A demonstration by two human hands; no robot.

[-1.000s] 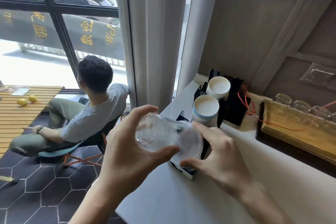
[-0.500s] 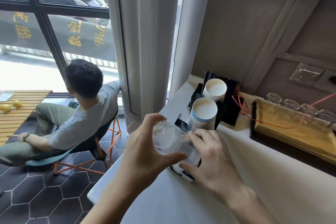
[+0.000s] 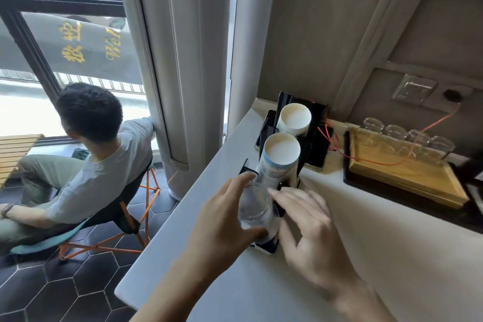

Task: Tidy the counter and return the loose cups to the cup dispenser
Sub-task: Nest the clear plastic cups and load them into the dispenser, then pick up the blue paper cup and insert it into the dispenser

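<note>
- My left hand (image 3: 222, 227) holds a stack of clear plastic cups (image 3: 254, 209), thumb underneath and fingers (image 3: 241, 180) curled over the top, the stack lying tilted with its mouth toward me.
- My right hand (image 3: 311, 230) is just beside it, its fingers (image 3: 281, 195) loosely spread and resting against the right side of the clear cups; I judge it steadies rather than grips.
- The cups sit at the near slot of the black cup dispenser (image 3: 311, 154), which stands on the pale counter (image 3: 261, 287) by the wall. I cannot tell whether they are fully seated yet.
- Two stacks of white paper cups (image 3: 281, 149) already fill the slots farther along, so I judge the job nearly finished: seat this stack, then let go.
- No other loose cups show on the counter near me. The small glasses (image 3: 407, 136) on the wooden tray (image 3: 407, 178) to the far right look like they belong there.
- The nearer paper cup carries a blue-and-white printed band, too blurred to read.
- The banner (image 3: 86, 44) outside the window bears yellow characters seen in reverse and letters like "Wel", the rest hidden.
</note>
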